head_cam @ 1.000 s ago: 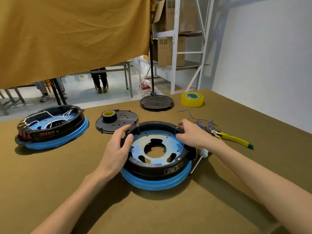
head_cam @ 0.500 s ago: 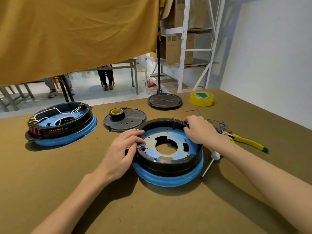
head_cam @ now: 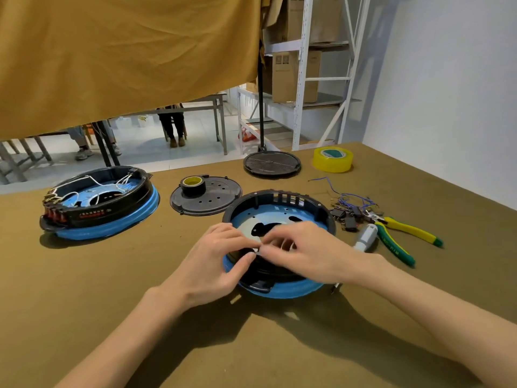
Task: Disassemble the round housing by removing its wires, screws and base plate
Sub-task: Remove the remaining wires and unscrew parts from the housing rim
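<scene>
The round housing, a black ring on a blue base, lies in the middle of the table. Its silvery-blue base plate sits inside, with no wires on it. Both hands meet over the near rim. My left hand curls round that rim, thumb outside and fingers over the top. My right hand reaches in from the right, its thumb and fingertips pinched together at the same spot; what they pinch is blurred. Loose blue wires with connectors lie to the right of the housing.
To the right lie a white-handled screwdriver and yellow-green pliers. A second housing still with white wires sits at the left. Behind are a black cover plate carrying a tape roll, a black disc and yellow tape.
The housing has been turned on the table. Both hands left its side rims and came together at the near rim. The view shifted left, so things appear further right.
</scene>
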Action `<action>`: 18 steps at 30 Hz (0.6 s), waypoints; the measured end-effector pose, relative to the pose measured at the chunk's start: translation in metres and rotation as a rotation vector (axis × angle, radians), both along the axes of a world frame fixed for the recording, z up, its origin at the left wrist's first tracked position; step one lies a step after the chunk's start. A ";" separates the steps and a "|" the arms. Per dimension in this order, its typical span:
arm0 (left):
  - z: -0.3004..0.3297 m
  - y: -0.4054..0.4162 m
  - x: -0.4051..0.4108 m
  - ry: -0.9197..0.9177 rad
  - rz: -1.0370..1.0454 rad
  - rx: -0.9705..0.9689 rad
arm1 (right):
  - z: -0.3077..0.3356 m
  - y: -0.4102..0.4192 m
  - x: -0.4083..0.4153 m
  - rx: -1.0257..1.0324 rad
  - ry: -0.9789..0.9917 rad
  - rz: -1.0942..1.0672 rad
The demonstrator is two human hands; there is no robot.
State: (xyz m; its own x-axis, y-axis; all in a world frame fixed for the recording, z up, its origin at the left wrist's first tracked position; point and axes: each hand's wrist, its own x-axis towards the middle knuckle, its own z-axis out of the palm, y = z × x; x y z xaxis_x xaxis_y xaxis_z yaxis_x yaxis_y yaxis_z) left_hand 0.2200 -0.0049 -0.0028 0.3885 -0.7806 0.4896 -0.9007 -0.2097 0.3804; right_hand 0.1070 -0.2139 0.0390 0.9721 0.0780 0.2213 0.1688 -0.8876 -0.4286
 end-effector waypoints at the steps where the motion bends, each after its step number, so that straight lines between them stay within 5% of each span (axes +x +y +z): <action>1: 0.000 -0.003 -0.003 -0.015 -0.011 -0.002 | -0.001 0.000 -0.008 -0.048 0.028 0.039; 18: -0.013 -0.021 -0.023 -0.026 -0.020 -0.210 | -0.021 -0.013 -0.027 0.233 -0.138 -0.042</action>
